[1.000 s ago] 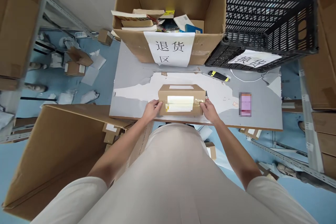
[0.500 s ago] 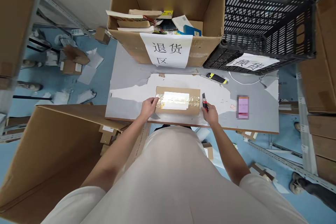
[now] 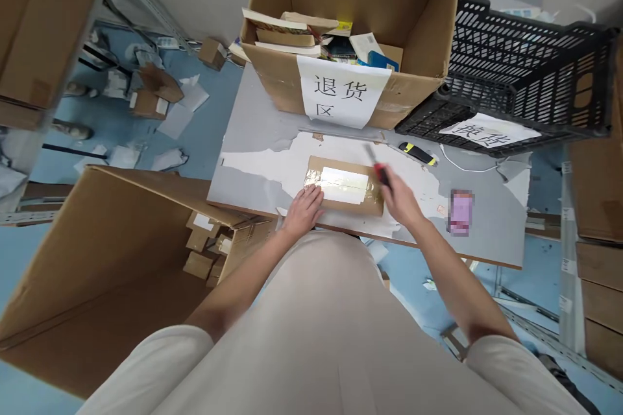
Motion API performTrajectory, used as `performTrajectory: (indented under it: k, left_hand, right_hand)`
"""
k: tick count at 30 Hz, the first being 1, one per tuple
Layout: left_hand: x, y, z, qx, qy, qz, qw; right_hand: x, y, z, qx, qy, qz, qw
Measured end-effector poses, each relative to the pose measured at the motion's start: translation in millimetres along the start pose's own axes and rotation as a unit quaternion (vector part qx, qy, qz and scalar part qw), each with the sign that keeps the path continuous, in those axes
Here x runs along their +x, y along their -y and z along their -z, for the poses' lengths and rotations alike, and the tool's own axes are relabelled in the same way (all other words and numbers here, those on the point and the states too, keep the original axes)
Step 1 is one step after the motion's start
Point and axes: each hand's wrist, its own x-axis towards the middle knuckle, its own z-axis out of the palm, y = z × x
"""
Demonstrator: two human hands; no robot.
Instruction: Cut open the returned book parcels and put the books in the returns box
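Note:
A brown cardboard parcel [image 3: 345,207] lies on the table, sealed with shiny clear tape and bearing a white label [image 3: 346,186]. My left hand [image 3: 304,211] rests on its near left corner, fingers stretched out and lying on the cardboard. In my right hand [image 3: 402,198] is a red-and-black box cutter [image 3: 382,175], gripped by the handle. Its blade, somewhat blurred, is out and points away from me, over the parcel's far right corner. A second cutter, black and yellow [image 3: 417,154], lies on the table beyond my right hand.
A big carton [image 3: 272,84] of books with a paper sign stands at the back, beside a black plastic crate [image 3: 528,78]. A phone-like pink item [image 3: 460,213], blurred out, lies right on the table [image 3: 496,233]. An open carton [image 3: 111,259] with small boxes stands at left.
My left hand has shifted from the parcel's left end onto its near left corner. My right hand has raised the cutter over the parcel's right end. The parcel has turned slightly.

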Motion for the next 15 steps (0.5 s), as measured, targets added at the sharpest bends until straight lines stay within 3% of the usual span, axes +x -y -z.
performTrajectory:
  k: [2, 5, 8, 15]
  left_hand:
    - [1, 3, -8, 0.01, -0.01, -0.006, 1.0]
    - [2, 8, -14, 0.033, -0.031, -0.023, 0.999]
    - [2, 9, -15, 0.062, -0.05, -0.042, 0.996]
    - [2, 8, -16, 0.058, -0.051, -0.03, 0.997]
  right_hand:
    - [21, 40, 2, -0.066, 0.117, 0.1, 0.986]
    - [46, 82, -2, -0.189, 0.24, 0.194, 0.932]
    - [55, 94, -2, -0.267, 0.26, 0.223, 0.901]
    - [58, 97, 2, -0.303, 0.275, 0.235, 0.882]
